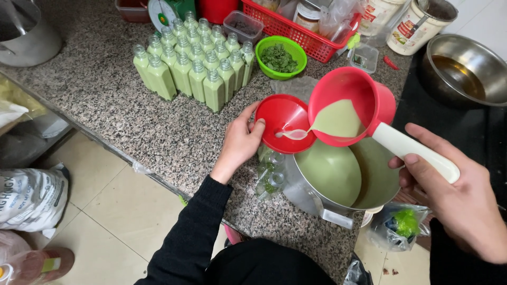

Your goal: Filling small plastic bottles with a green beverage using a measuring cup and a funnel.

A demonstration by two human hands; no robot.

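The left hand (240, 141) has its fingers (257, 125) curled on the rim of the red funnel (285, 122), steadying it over a clear bottle (270, 168) on the granite table (158, 121). The right hand (454, 195) is clenched around the white handle of the red ladle (351, 108), whose long axis runs from that hand up-left toward the funnel, tilted so pale green liquid streams in. Just right of the funnel sits the steel pot (338, 184) of green liquid; up-left of it stand the filled bottles (193, 68).

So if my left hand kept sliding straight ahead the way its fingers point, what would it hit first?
The left hand already touches the red funnel; past that, probably the tilted red ladle pouring green liquid, though depth is unclear.
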